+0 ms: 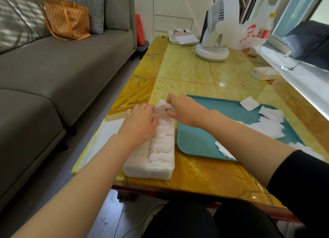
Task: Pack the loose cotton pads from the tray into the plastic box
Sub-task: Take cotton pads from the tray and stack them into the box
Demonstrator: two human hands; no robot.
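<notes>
Person seated at a yellow marble-patterned surface, both bare forearms reaching forward.

Plastic box: long, white and translucent. It stands at the near left of the surface, just left of the tray and apart from it. It is filled along its length with packed cotton pads standing in rows.

Left hand: palm down over the far half of the box, fingers nearly straight and gripping nothing. Its thumb side touches the wad held by the other hand.

Right hand: fingers curled, pinching a wad of cotton pads above the far end of the box.

Tray: teal, with rounded corners, to the right of the box. Loose cotton pads lie heaped on its right part. A single pad lies across its far rim and another pad lies near its front edge, partly hidden by the right forearm.

A flat white panel lies just left of the box; what it is cannot be told.

At the far end of the surface stand a white fan, a printed plastic bag, a bottle and a small carton.

To the left is a grey sofa carrying an orange bag and a houndstooth cushion.
</notes>
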